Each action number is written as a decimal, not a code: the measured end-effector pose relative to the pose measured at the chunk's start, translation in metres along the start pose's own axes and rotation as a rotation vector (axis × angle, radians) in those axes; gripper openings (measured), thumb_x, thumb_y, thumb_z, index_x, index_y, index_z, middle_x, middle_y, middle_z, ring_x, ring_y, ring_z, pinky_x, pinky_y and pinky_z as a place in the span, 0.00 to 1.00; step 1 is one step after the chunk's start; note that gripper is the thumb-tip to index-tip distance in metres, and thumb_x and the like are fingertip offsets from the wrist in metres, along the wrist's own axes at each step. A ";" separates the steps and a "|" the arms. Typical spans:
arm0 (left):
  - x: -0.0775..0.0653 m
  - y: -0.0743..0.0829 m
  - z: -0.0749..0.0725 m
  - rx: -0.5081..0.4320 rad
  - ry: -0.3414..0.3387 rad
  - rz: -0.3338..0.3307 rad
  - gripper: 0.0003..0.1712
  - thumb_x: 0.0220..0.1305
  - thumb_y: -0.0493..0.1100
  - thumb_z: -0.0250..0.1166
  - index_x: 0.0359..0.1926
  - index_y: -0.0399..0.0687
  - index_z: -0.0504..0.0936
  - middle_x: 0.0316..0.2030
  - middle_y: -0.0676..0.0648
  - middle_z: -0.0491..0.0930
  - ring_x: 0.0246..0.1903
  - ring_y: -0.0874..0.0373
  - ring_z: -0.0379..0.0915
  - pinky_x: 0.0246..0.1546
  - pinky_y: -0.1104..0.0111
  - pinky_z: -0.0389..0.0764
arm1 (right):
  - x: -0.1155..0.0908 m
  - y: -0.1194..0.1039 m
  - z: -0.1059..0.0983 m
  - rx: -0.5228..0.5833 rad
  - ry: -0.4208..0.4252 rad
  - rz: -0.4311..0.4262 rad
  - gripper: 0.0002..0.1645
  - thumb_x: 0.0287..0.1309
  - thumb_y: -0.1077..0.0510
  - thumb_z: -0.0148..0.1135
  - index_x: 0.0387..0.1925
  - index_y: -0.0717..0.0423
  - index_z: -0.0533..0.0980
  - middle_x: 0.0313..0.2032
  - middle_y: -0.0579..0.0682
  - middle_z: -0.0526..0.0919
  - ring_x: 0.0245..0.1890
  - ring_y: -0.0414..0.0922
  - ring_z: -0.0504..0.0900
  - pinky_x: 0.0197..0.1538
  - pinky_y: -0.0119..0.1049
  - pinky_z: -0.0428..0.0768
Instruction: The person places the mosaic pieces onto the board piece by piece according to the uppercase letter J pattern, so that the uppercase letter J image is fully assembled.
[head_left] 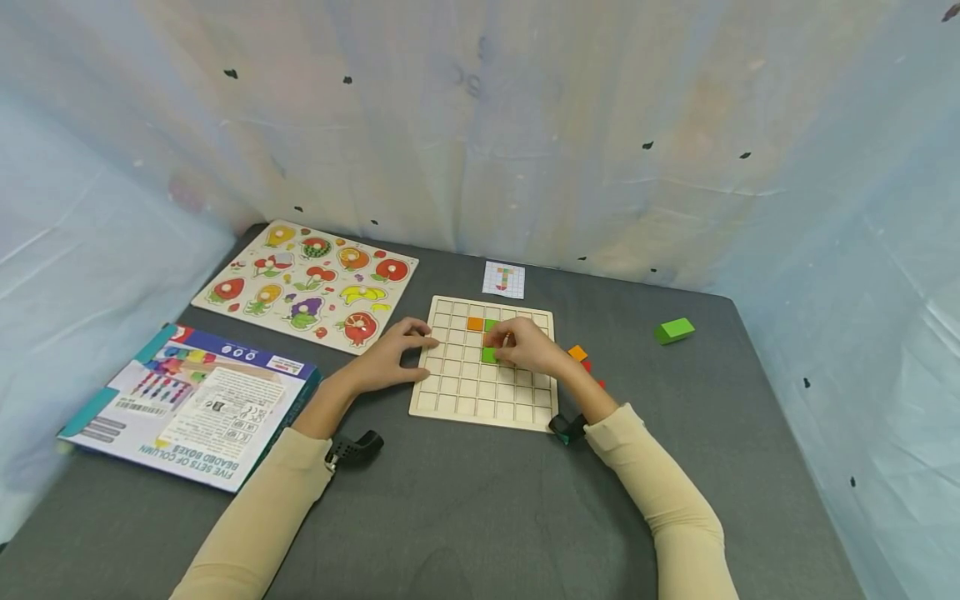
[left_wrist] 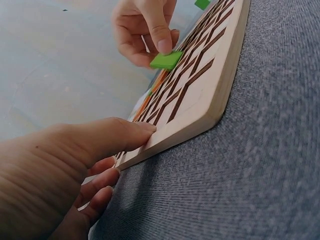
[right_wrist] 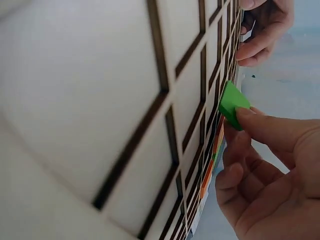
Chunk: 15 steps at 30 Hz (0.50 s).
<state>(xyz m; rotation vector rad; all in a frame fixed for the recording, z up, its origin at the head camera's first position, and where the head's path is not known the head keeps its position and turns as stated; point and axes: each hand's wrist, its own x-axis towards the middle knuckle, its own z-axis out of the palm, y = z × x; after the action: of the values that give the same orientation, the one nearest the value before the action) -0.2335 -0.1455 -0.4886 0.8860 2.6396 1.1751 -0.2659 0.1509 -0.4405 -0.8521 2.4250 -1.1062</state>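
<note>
A wooden grid board lies flat on the table. My right hand is over its middle and pinches a green square tile between thumb and fingers, tilted close over the grid. In the left wrist view that green tile shows below the thumb. My left hand rests at the board's left edge, thumb on the rim, the other fingers spread along the side. An orange tile sits in an upper cell, with another green tile beside it, partly hidden by the right hand.
A small pattern card lies behind the board. Loose orange tiles and red ones lie by the right forearm. A green block stands farther right. To the left are a fruit puzzle board and a boxed toy set.
</note>
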 end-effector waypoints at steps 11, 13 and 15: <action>0.000 0.000 0.000 0.000 0.006 0.016 0.30 0.61 0.44 0.70 0.63 0.40 0.78 0.63 0.39 0.65 0.63 0.43 0.60 0.62 0.45 0.64 | -0.001 -0.001 0.003 -0.161 0.062 -0.024 0.09 0.59 0.68 0.67 0.43 0.62 0.84 0.36 0.51 0.82 0.30 0.44 0.77 0.36 0.36 0.77; 0.000 0.000 0.000 0.000 0.008 0.020 0.30 0.61 0.44 0.70 0.63 0.40 0.78 0.62 0.39 0.65 0.63 0.43 0.61 0.62 0.45 0.64 | -0.001 -0.001 0.003 -0.193 0.063 -0.026 0.10 0.59 0.67 0.68 0.43 0.61 0.84 0.35 0.50 0.82 0.30 0.43 0.78 0.36 0.36 0.77; 0.000 0.000 0.000 0.001 0.008 0.018 0.30 0.61 0.44 0.71 0.63 0.40 0.78 0.62 0.39 0.65 0.63 0.43 0.61 0.62 0.45 0.64 | -0.001 -0.001 0.003 -0.219 0.064 -0.023 0.10 0.59 0.66 0.69 0.43 0.60 0.84 0.35 0.50 0.83 0.30 0.43 0.78 0.36 0.36 0.78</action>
<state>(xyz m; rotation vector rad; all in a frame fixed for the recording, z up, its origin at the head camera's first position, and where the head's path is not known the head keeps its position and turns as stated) -0.2333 -0.1457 -0.4882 0.9097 2.6442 1.1836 -0.2633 0.1488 -0.4420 -0.9255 2.6315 -0.8988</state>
